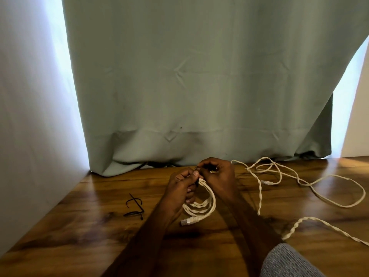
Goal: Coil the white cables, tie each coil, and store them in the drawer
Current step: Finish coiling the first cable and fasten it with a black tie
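While left hand (182, 183) grips coiled cable (201, 206), right hand (218, 172) pinches dark tie (197, 168) at coil's 12 o'clock; loose cable (311, 184) at 3.

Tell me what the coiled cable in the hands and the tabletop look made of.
Coiled white twisted cable: apparently matte braided fabric sheath; clear plastic plug. Brown wooden tabletop: wood or wood-look laminate, glossy; grain and reflections show.

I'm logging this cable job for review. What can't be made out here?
- Tie at the coil: too small, hidden by the hands, left and right; fastened or not, unclear.
- Loose cable: cut off at the right edge.
- Drawer: out of view.
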The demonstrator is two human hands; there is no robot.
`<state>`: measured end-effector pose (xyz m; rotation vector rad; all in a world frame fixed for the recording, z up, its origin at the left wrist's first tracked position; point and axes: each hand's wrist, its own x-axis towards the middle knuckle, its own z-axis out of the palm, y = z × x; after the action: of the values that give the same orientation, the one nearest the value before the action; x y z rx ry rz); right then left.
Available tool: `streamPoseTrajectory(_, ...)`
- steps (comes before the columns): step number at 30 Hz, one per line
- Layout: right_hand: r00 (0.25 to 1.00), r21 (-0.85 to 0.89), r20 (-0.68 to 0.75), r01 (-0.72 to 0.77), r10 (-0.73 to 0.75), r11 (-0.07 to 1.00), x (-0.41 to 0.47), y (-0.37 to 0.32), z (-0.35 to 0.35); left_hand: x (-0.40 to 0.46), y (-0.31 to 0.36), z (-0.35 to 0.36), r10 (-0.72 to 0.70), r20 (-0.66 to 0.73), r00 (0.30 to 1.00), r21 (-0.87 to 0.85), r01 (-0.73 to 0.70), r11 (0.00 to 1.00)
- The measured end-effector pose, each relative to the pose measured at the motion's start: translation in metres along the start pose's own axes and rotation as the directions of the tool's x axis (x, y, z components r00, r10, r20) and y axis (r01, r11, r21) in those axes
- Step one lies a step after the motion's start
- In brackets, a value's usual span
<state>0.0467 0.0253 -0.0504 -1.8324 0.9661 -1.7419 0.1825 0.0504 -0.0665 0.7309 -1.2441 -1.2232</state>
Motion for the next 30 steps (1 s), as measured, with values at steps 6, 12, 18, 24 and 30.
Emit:
streamPoseTrajectory(6,1.000,0.010,0.024,-0.002,0.001,1.000,-0.0011,-0.0019,-0.0019,-0.0004,0.0026,-0.0004,0.022,-0.014,1.000,0.016,-0.022,1.000)
streamPoseTrajectory(12,0.998,0.001,0.055,-0.013,0.013,1.000,-0.0016,-0.0016,-0.0019,-0.0012,0.0024,-0.0031,0.011,-0.014,1.000,0.042,-0.010,0.999)
streamPoseTrajectory(18,0.996,0.046,0.086,-0.032,0.028,0.998,-0.0019,-0.0058,-0.0015,-0.0008,0.0022,-0.0047,-0.006,-0.015,1.000,0.033,0.007,0.999)
streamPoseTrajectory(24,0.995,0.071,0.065,-0.080,0.075,0.994,-0.0030,-0.0055,-0.0028,-0.0012,0.0042,-0.0030,0.003,-0.009,1.000,0.030,-0.003,1.000)
streamPoseTrajectory(30,0.997,0.099,0.039,-0.077,0.073,0.992,-0.0020,-0.0018,-0.0035,-0.0027,0.0051,-0.0034,0.012,-0.005,1.000,0.031,-0.011,0.999)
